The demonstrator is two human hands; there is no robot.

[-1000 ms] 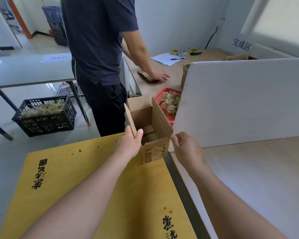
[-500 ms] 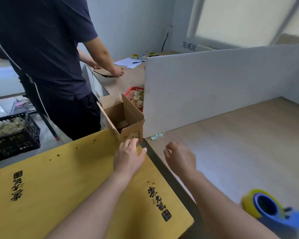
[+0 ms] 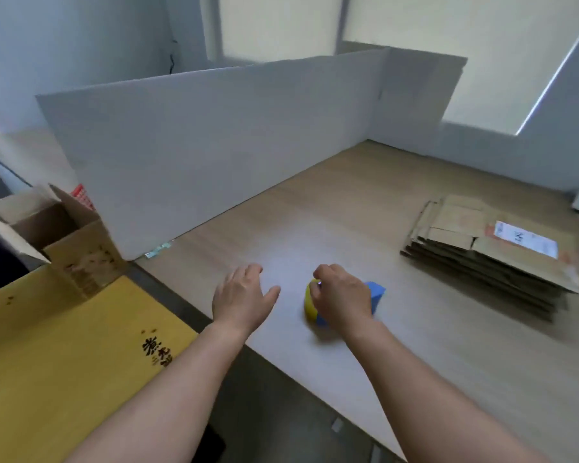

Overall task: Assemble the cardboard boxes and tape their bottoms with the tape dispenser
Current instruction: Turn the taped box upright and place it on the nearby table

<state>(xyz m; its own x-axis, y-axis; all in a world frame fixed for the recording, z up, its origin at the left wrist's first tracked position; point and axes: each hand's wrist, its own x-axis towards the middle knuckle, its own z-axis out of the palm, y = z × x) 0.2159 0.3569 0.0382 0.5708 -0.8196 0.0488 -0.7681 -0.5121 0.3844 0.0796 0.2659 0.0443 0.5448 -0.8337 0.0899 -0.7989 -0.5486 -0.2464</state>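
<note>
A blue tape dispenser (image 3: 377,293) with a yellow roll lies on the pale wooden table (image 3: 365,202). My right hand (image 3: 343,297) sits on top of it, fingers curled round its body and hiding most of it. Just left of it, my left hand (image 3: 243,297) hovers above the table with its fingers spread, holding nothing. An assembled cardboard box (image 3: 81,242) stands open-topped at the far left on the yellow board (image 3: 57,349). At the right lies a stack of flat cardboard boxes (image 3: 475,259), the top one bearing a white label.
A white partition board (image 3: 214,145) stands along the table's left and back sides. A sliver of a red basket (image 3: 83,196) shows behind the assembled box. A dark gap separates the yellow board from the table. Another person's dark clothing is at the left edge.
The view has swung right, away from the assembled box. Both hands left the box; my right hand came down onto the tape dispenser and my left hand moved over the table.
</note>
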